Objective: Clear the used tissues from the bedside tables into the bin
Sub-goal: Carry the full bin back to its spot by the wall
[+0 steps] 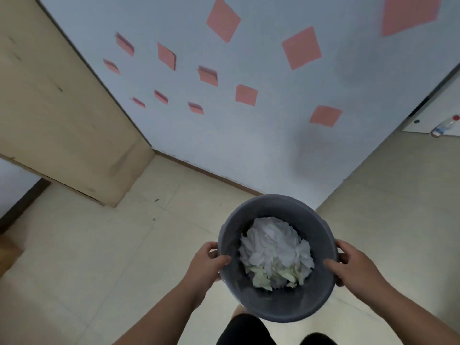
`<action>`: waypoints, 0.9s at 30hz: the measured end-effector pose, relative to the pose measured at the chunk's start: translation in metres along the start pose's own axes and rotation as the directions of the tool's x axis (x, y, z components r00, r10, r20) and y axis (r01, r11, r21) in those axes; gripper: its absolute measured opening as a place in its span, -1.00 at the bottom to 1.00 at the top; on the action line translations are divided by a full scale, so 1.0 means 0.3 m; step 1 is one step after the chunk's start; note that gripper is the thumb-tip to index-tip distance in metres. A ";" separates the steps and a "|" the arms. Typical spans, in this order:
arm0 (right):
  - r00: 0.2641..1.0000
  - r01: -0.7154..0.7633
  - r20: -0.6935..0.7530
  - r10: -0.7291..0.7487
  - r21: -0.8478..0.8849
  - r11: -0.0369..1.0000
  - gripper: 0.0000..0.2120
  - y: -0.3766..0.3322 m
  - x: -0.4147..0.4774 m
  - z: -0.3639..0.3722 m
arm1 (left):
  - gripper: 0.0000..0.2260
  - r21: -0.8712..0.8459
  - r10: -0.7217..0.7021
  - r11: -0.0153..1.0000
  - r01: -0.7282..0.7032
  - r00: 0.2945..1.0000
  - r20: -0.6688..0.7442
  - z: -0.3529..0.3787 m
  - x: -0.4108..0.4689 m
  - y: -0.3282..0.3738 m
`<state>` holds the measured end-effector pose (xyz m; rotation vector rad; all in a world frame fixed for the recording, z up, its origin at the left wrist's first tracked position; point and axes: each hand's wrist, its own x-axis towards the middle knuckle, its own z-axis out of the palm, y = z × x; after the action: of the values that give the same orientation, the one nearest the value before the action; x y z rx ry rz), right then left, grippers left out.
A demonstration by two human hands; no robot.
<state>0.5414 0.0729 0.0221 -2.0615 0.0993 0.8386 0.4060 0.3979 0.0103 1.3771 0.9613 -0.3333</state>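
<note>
I hold the grey bin [277, 257] in front of me with both hands, one on each side of its rim. My left hand [207, 261] is closed on the left edge: the thumb hooks over the rim onto the inner wall, and the fingers curl around the outside. My right hand [353, 266] grips the right edge the same way, thumb lying inside the rim and fingers wrapped on the outer wall. Neither hand is open; both are clamped firmly on the bin. Inside it lies a heap of crumpled white tissues [276, 247], with some yellowish scraps nearer me. Beneath the bin is pale tiled floor [99, 245]. Ahead stands a white wall [224, 133] dotted with pink squares [301, 47], and a bottle [445, 125] lies far off to the right.
</note>
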 end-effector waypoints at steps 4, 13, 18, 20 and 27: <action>0.996 -0.079 -0.027 0.080 0.029 0.996 -0.67 -0.089 0.185 0.029 | -0.77 0.051 -0.033 0.998 0.031 0.998 0.045 -0.035 0.220 0.170; 0.984 -0.177 -0.043 0.175 -0.058 0.982 -0.66 0.015 0.789 0.066 | -0.71 0.123 -0.070 0.991 0.061 0.995 0.071 0.088 0.845 0.208; 0.986 -0.166 0.013 0.168 -0.124 0.978 -0.69 0.303 1.265 0.192 | -0.69 0.107 -0.113 0.988 0.109 0.993 0.028 0.185 1.344 -0.018; 0.986 -0.158 0.034 0.164 -0.131 0.979 -0.67 0.421 1.441 0.248 | -0.69 0.113 -0.117 0.987 0.114 0.993 0.020 0.220 1.535 -0.121; 0.960 -0.160 0.221 0.174 -0.080 0.984 -0.63 0.715 1.830 0.393 | -0.68 0.178 -0.183 0.968 0.176 0.983 0.025 0.260 1.964 -0.373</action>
<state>0.8232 0.1593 -0.5019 -2.0184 0.1236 1.1903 0.7080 0.4916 -0.5053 1.4390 1.0443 -0.5928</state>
